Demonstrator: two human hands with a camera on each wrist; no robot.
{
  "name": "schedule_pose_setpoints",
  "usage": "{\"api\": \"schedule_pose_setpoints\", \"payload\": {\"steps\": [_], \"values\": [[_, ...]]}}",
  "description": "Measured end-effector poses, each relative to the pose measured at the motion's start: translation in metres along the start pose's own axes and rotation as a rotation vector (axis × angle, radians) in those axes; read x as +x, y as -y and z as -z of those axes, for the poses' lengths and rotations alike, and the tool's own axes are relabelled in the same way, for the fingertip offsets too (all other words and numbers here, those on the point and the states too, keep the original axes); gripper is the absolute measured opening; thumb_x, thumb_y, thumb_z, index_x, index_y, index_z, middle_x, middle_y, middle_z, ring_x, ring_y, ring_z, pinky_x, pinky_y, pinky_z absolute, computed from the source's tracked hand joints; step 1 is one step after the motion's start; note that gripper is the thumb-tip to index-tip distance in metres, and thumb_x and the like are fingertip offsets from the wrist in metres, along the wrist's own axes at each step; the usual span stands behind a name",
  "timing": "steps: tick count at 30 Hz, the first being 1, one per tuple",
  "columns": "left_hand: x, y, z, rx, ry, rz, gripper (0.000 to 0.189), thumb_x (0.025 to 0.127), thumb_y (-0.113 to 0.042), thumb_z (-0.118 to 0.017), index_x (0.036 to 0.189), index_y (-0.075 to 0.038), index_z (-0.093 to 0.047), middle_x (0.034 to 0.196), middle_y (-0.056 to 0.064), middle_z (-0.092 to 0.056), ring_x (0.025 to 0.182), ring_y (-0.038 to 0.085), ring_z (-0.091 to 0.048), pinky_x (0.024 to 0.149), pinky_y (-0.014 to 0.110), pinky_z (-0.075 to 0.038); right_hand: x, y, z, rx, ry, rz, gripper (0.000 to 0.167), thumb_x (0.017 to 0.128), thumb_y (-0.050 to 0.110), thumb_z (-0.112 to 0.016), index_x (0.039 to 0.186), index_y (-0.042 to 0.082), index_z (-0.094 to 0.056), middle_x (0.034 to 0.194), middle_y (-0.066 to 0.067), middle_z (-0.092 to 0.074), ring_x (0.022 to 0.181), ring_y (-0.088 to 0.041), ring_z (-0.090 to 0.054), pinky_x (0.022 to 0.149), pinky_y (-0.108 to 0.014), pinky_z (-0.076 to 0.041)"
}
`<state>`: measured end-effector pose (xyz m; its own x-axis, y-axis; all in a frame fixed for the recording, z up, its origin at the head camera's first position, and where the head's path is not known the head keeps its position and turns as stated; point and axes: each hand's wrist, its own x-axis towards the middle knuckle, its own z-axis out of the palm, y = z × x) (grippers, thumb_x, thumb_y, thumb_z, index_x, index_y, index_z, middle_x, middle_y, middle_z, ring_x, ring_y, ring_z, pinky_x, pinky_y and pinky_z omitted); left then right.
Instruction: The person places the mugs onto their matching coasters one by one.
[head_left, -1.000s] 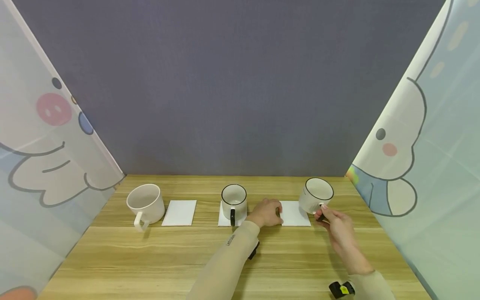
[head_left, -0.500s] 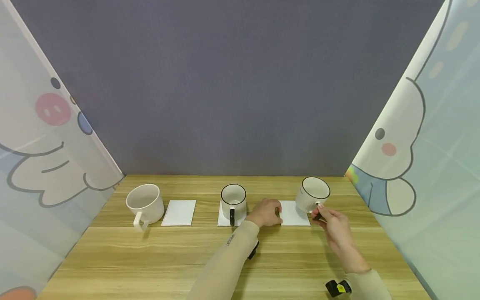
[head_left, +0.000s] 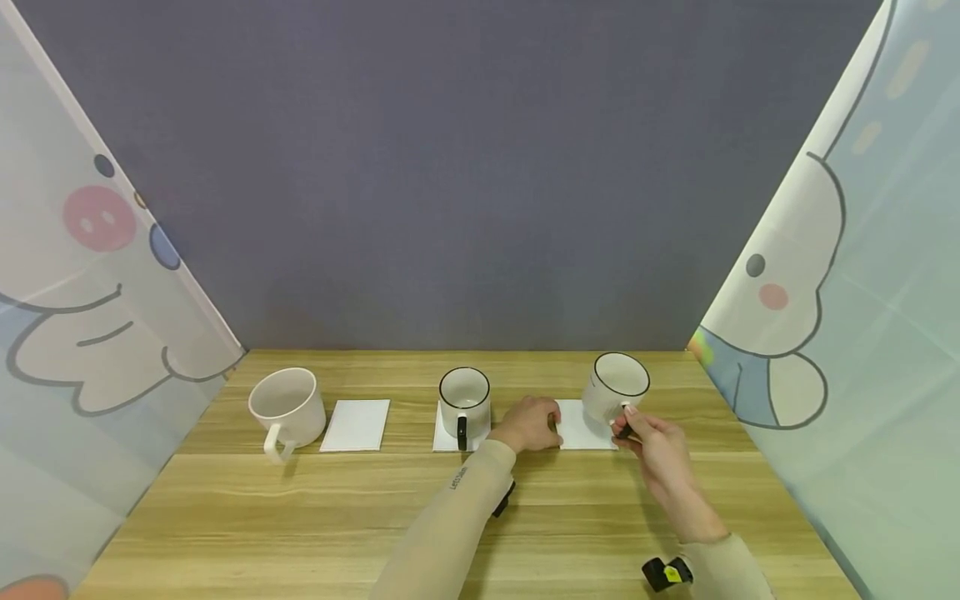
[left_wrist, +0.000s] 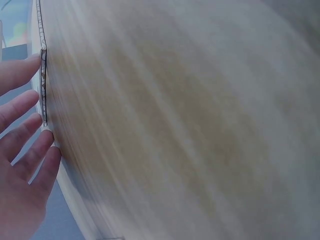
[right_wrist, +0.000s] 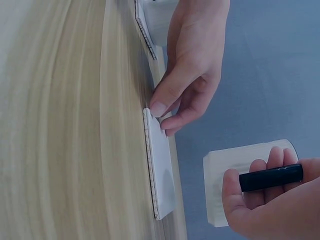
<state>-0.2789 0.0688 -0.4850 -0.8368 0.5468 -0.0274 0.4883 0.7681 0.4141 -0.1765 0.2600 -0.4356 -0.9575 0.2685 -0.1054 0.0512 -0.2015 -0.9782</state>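
Note:
My right hand (head_left: 666, 457) pinches the black handle of a white mug (head_left: 611, 400) with a black rim. In the right wrist view a gap shows between this mug (right_wrist: 220, 185) and the white square coaster (right_wrist: 162, 170) under it. My left hand (head_left: 529, 423) rests at the left edge of that coaster (head_left: 579, 437), thumb by the near corner. The left wrist view has the fingers (left_wrist: 25, 135) spread loosely along the coaster's edge. Left of that hand, a second black-rimmed mug (head_left: 465, 408) stands on a coaster (head_left: 441, 442), handle toward me.
At the left, a wide cream mug (head_left: 300, 417) stands on the wooden table (head_left: 300, 525), its handle toward me. A bare white coaster (head_left: 356, 425) lies just right of it. A grey panel (head_left: 465, 183) rises behind the table, with printed cloths (head_left: 892, 350) at both sides.
The right hand has carried its mug to the left, further over the coaster. My left hand stays at the coaster's left edge.

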Motion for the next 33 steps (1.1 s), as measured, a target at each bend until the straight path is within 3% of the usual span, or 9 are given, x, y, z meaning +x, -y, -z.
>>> {"api": "schedule_pose_setpoints", "payload": {"steps": [33], "values": [[0.000, 0.000, -0.001, -0.011, -0.032, -0.011, 0.027, 0.082, -0.032, -0.084, 0.102, -0.020, -0.071, 0.104, -0.009, -0.067, 0.100, 0.016, -0.057, 0.087, 0.029, -0.049, 0.006, -0.016, -0.019, -0.049, 0.019, -0.014, 0.028, 0.106, 0.010, -0.053, 0.097, -0.013, -0.066, 0.083, -0.001, -0.063, 0.081, -0.012, -0.062, 0.077, -0.030, -0.058]]}}
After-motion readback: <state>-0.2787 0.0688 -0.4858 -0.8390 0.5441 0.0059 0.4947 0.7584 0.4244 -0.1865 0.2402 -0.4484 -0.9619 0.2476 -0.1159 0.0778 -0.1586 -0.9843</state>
